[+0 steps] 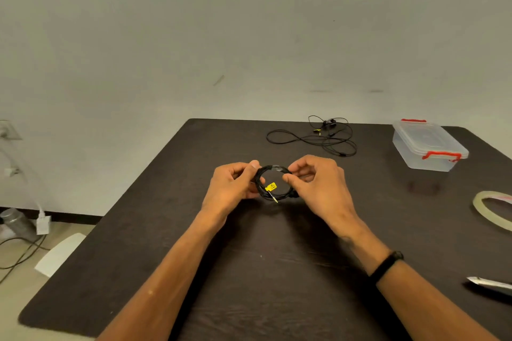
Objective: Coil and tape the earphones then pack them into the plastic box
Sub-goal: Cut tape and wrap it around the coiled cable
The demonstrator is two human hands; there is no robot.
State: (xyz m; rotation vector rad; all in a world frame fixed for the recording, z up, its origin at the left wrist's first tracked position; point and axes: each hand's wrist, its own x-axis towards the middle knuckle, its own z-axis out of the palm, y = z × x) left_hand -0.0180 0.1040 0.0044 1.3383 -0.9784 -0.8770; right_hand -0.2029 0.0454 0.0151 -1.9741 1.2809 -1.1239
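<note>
Hands meet over the dark table: left hand and right hand each pinch a side of the coiled earphones, held just above it; lidded plastic box sits far right, loose earphones behind

Coiled earphones over our dark table

We see black coiled earphones with a yellow tag, pinched on both sides; loose earphones lie tangled beyond; the lidded clear plastic box and tape roll sit right.
</note>
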